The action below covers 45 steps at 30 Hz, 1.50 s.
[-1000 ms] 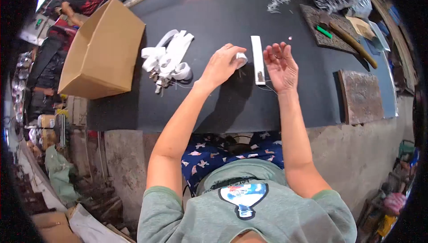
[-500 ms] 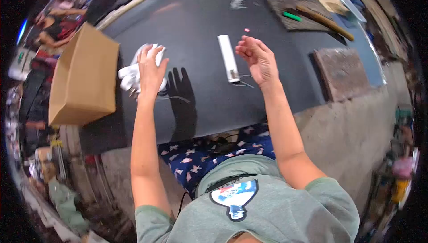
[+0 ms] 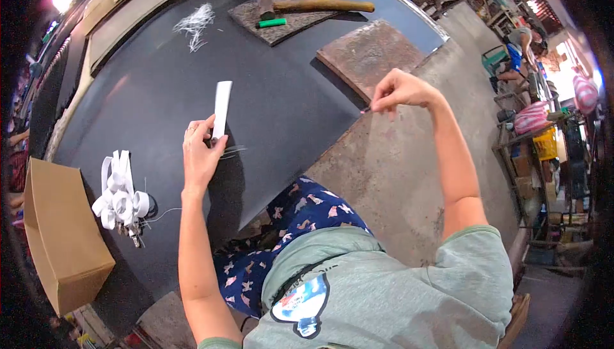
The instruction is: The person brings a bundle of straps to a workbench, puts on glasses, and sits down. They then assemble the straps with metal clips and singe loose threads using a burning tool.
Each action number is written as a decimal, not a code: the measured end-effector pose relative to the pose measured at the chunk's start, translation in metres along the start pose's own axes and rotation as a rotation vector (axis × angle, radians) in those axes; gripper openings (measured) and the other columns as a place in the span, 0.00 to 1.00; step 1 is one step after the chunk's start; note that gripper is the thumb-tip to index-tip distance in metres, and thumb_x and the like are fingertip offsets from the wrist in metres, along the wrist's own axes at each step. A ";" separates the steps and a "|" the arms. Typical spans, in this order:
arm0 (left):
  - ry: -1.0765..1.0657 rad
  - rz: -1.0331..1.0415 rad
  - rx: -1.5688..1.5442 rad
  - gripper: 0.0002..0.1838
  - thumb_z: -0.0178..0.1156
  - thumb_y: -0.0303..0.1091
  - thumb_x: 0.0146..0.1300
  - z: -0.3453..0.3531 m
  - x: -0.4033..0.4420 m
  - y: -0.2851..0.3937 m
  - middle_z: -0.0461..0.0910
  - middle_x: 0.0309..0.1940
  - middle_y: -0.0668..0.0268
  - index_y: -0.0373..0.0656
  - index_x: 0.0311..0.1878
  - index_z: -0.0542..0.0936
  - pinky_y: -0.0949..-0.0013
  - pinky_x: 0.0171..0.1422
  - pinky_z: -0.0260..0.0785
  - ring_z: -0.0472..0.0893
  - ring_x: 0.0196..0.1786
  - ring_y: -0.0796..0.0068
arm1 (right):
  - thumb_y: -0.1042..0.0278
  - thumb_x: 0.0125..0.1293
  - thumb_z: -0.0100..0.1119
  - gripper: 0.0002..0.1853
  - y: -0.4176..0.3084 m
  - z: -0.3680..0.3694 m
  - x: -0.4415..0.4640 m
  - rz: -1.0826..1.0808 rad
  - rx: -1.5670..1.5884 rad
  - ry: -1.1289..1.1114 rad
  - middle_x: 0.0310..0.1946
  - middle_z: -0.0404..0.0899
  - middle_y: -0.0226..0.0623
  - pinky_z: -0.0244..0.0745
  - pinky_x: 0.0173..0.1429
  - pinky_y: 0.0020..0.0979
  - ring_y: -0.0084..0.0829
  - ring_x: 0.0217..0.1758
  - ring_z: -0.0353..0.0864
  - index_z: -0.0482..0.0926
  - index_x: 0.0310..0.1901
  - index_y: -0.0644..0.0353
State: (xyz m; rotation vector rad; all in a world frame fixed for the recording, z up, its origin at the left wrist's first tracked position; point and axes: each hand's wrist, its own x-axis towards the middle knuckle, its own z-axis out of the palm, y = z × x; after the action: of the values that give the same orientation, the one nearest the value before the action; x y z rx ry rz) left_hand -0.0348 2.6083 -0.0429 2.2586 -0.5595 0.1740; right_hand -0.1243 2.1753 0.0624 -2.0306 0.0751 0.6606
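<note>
My left hand [image 3: 203, 156] pinches the lower end of a flat white strap [image 3: 221, 107], which points away from me just above the black table [image 3: 275, 125]. A small metal piece seems to sit at its held end, mostly hidden by the fingers. Out past the table's right edge, my right hand [image 3: 404, 93] is closed in a pinch on a small pink-tipped item [image 3: 365, 110], too small to name. To the left of my left hand lies a bundle of white straps [image 3: 121, 197] with metal ends and loose threads.
A cardboard box [image 3: 67, 234] stands at the left. Cut white threads [image 3: 195, 26] lie at the back. A hammer [image 3: 320, 5] and a green stick-like object [image 3: 272, 23] rest on a stone slab [image 3: 246, 13]. A brownish slab [image 3: 374, 55] sits nearer. Another person [image 3: 517, 55] is far right.
My left hand has left the strap bundle and taken hold of the single strap. My right hand has moved right, with the pink-tipped item in its fingers. The view has turned right.
</note>
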 end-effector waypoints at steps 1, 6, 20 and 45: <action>-0.083 -0.013 -0.076 0.23 0.69 0.28 0.54 -0.008 0.002 0.005 0.78 0.41 0.64 0.41 0.56 0.81 0.67 0.48 0.71 0.75 0.42 0.69 | 0.70 0.58 0.70 0.08 0.004 -0.014 -0.004 0.092 -0.075 -0.042 0.24 0.83 0.36 0.80 0.29 0.26 0.26 0.21 0.83 0.86 0.34 0.67; 0.067 0.161 0.131 0.18 0.71 0.30 0.54 -0.022 -0.004 0.011 0.77 0.39 0.61 0.41 0.49 0.84 0.64 0.46 0.70 0.76 0.41 0.64 | 0.73 0.55 0.70 0.06 0.004 -0.044 0.004 0.324 -0.415 -0.076 0.24 0.84 0.36 0.78 0.27 0.28 0.27 0.21 0.84 0.86 0.32 0.66; 0.045 -0.150 -0.006 0.09 0.67 0.31 0.60 -0.020 -0.022 0.007 0.80 0.30 0.63 0.35 0.39 0.83 0.74 0.34 0.73 0.82 0.30 0.76 | 0.71 0.56 0.72 0.08 0.013 -0.055 0.023 0.155 -0.260 -0.070 0.24 0.84 0.36 0.78 0.25 0.27 0.26 0.22 0.85 0.85 0.33 0.66; 0.056 -0.519 -0.819 0.11 0.62 0.29 0.68 -0.019 -0.038 0.009 0.82 0.39 0.58 0.31 0.47 0.79 0.75 0.45 0.80 0.85 0.40 0.73 | 0.75 0.54 0.69 0.07 -0.001 -0.048 0.031 0.061 0.111 -0.144 0.15 0.78 0.38 0.66 0.13 0.22 0.22 0.10 0.73 0.82 0.28 0.71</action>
State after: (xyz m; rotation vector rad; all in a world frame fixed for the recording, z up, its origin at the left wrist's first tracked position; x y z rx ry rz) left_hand -0.0719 2.6292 -0.0350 1.5143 0.0235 -0.2212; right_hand -0.0769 2.1430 0.0671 -1.8752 0.0878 0.8212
